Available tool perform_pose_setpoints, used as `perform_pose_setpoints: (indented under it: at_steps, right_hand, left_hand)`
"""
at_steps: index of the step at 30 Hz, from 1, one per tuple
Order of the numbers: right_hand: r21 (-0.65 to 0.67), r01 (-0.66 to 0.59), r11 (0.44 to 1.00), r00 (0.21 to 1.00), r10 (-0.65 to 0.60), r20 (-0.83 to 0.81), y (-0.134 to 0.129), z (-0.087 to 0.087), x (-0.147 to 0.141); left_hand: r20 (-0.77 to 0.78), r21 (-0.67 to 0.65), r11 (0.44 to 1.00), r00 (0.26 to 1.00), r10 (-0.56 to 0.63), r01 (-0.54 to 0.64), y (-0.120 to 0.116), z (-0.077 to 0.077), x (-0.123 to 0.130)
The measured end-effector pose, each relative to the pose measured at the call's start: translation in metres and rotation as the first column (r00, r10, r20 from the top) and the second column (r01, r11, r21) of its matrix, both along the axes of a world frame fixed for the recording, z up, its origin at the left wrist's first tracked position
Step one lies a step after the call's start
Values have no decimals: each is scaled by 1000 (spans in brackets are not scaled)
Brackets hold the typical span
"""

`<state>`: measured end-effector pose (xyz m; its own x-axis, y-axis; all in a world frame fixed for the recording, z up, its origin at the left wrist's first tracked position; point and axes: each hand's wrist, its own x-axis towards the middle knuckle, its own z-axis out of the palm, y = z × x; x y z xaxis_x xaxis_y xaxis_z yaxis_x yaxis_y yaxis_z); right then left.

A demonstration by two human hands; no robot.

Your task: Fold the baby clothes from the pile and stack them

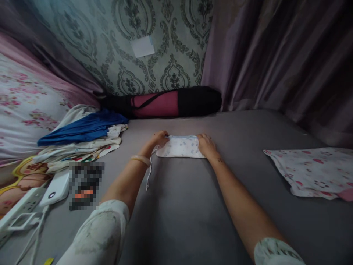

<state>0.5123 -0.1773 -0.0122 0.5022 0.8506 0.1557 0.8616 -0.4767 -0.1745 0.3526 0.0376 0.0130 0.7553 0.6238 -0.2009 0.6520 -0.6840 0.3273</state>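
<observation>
Grey bedding (184, 206) is carrying a folded cloth (181, 147); left hand (161, 138) and right hand (206, 146) are gripping its ends, any uneven tug risking creases.

The light was dim; the mauve curtain (256, 48) at right sank into shadow, edges seemed stretched, and pixelation blotted a lower-left patch.

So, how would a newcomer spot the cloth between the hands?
On the grey sheet, find the red and black bag along the wall. Nearer you, the white cloth lies between the left hand and the right hand. Its bluish print and the string by its left end set it apart from the bigger cloth at right, with pink and red prints.
</observation>
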Motion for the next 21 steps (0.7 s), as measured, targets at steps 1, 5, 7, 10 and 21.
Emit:
perform_pose_setpoints:
  at_steps: [1, 5, 7, 10, 21]
  right_hand:
    - [6, 0, 1000, 1000, 0, 8, 0, 0, 0]
    - [30, 4, 1000, 1000, -4, 5, 2, -3, 2]
    - [40, 12, 999, 1000, -12, -3, 4, -6, 4]
    - [74, 16, 997, 1000, -15, -9, 6, -10, 7]
    - [244, -60, 968, 992, 85, -96, 1, 2, 23]
  left_hand:
    - [-7, -28, 1000, 1000, 13, -13, 2, 2, 1]
    - [-17, -101, 993, 998, 58, -60, 3, 9, 3]
    - [-12, -107, 992, 998, 69, -70, 2, 12, 2]
    - [55, -125, 990, 996, 67, -60, -1, 19, -3]
    - [490, -222, 956, 870, -60, 191, -25, 60, -39]
